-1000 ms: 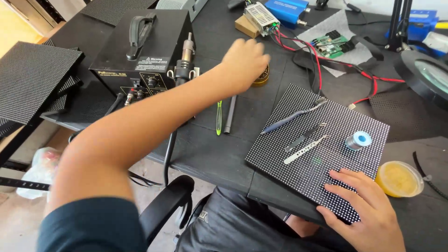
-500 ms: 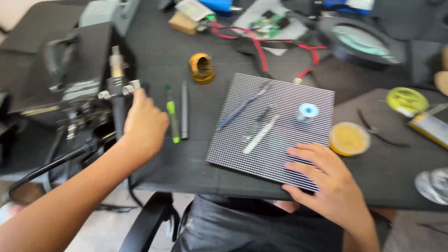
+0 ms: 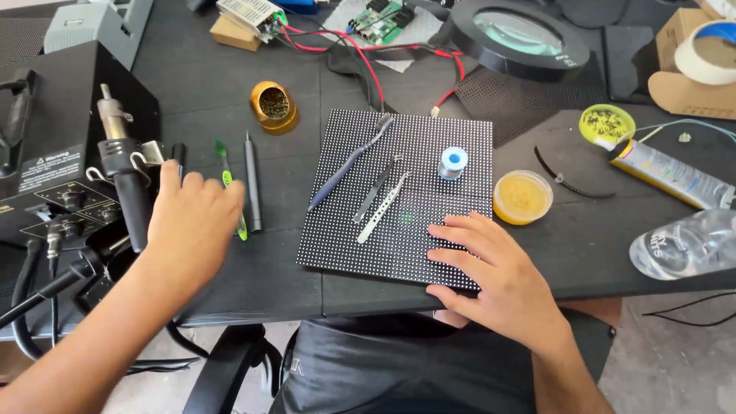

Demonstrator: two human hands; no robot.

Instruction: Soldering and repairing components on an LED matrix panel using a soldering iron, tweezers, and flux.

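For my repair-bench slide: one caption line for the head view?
Left hand reaches beside the hot-air handle; right hand rests flat on the dotted panel.

An electronics repair workbench; a black table carries a hot-air soldering station, a magnifier lamp, a solder spool, a green circuit board with red wires, and an LED matrix panel.

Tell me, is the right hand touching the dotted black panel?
Touching. The head view shows the right hand lying flat on the dotted black panel, fingers spread over its near corner.
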